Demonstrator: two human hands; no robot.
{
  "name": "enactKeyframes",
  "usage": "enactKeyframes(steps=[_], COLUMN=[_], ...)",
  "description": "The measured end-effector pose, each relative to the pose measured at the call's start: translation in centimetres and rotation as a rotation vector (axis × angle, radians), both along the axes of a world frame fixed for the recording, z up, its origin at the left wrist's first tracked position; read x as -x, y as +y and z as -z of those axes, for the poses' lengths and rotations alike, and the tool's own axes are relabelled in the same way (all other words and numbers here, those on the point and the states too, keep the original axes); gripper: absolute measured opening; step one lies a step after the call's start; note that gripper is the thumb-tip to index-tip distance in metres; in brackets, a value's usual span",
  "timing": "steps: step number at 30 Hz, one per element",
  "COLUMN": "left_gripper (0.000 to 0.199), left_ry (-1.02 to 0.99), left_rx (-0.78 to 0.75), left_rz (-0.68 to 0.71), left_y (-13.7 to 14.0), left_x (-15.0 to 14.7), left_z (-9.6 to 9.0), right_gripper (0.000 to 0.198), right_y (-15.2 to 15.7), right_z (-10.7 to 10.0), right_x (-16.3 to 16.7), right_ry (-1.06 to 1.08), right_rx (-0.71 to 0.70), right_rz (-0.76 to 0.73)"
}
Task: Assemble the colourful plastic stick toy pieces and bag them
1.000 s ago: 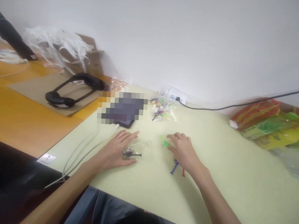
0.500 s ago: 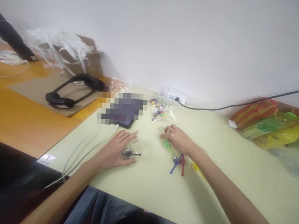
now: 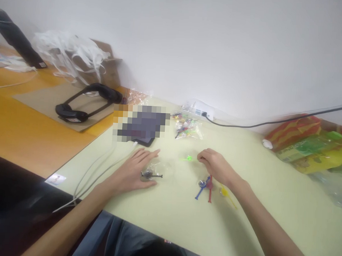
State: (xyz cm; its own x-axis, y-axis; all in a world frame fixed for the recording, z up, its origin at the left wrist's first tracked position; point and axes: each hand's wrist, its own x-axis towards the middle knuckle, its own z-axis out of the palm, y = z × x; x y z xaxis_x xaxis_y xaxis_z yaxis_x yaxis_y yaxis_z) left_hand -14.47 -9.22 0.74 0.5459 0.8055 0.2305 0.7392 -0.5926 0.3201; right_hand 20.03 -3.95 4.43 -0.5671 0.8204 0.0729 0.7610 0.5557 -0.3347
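Observation:
On the table (image 3: pixel 166 215), my left hand (image 3: pixel 132 172) rests with fingers spread and thumb apart. In its curve lies a small black stick-shaped piece (image 3: pixel 148 174) with a round body, beside clear crinkled film (image 3: pixel 160 167). My right hand (image 3: pixel 215 164) has its fingers pinched together at the right end of a bright green plastic piece (image 3: pixel 189 158) with thin arms. Below that hand are a blue piece (image 3: pixel 201 187) and a red piece (image 3: pixel 210 187), overlapping, each with a forked end. A yellow piece (image 3: pixel 225 192) lies near the right wrist.
Farther back sit a clear bag of colourful pieces (image 3: pixel 188 129), a blurred-out tablet (image 3: pixel 144 124) and a power strip (image 3: pixel 196 111) with a black cable. Colourful packaging (image 3: pixel 310 146) lies at right. A black band-like device (image 3: pixel 89 102) and a cardboard box (image 3: pixel 110 73) occupy the orange desk.
My right hand has shifted right, and the green piece has turned from slanting to nearly level. My left hand stays by the black piece. The view has shifted slightly.

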Motion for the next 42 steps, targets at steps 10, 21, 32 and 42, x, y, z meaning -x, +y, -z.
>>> enactKeyframes(steps=[10,21,32,42], left_gripper=[0.098,0.1,0.102,0.096], left_ry=[0.007,0.01,0.01,0.003], left_rx=[-0.013,-0.009,-0.015,-0.01], left_rz=[-0.01,-0.01,-0.005,-0.027], left_y=[0.0,-0.1,-0.1,0.0], left_x=[-0.2,-0.1,0.0,0.1], left_z=[-0.3,-0.1,-0.2,0.2], right_gripper=[0.028,0.028,0.022,0.023], right_y=[-4.2,-4.0,-0.9,-4.0], right_z=[-1.6,0.1,2.5,-2.3], right_x=[4.7,6.4,11.5,0.9], right_ry=[-0.093,-0.104,-0.029,0.103], right_rx=[-0.29,-0.233,-0.105,-0.03], right_rz=[-0.219,-0.199,-0.223,0.151])
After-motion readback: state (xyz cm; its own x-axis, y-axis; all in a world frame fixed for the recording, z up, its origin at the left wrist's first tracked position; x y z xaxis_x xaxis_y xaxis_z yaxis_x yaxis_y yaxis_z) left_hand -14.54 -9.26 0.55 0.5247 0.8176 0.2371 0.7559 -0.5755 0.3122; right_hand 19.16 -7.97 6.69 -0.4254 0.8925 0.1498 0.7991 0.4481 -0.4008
